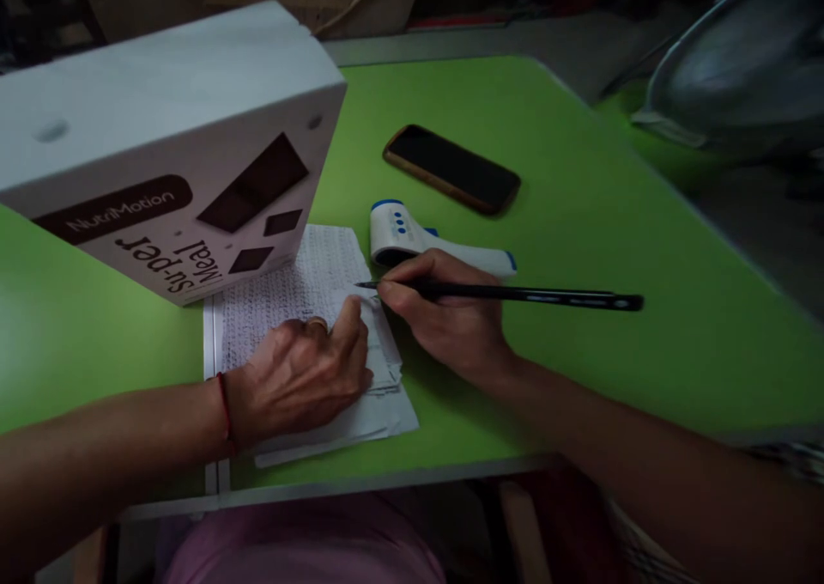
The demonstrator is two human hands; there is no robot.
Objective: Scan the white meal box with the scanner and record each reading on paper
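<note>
One black pen [528, 295] is pinched between the closed fingers of the right hand [454, 313], its tip over the right side of the papers [254, 331]; whether it touches them, I cannot tell. The left hand [305, 374] lies across these sheets with its fingers bent and one pointing toward the tip; whether they grip anything, I cannot tell. The papers lie on the green bench [631, 232], in front of the wearer.

Dense rows of marks fill the visible upper part, so a good deal of writing looks done. The strip showing below the left hand looks bare, but the covered part hides how much is left.

Beyond the right hand lies a white and blue thermometer gun [399, 230], then a dark phone [454, 170]. The only container is a large white box [154, 249] standing upright at the papers' far left. No opening shows on its visible sides, so its contents cannot be told.
</note>
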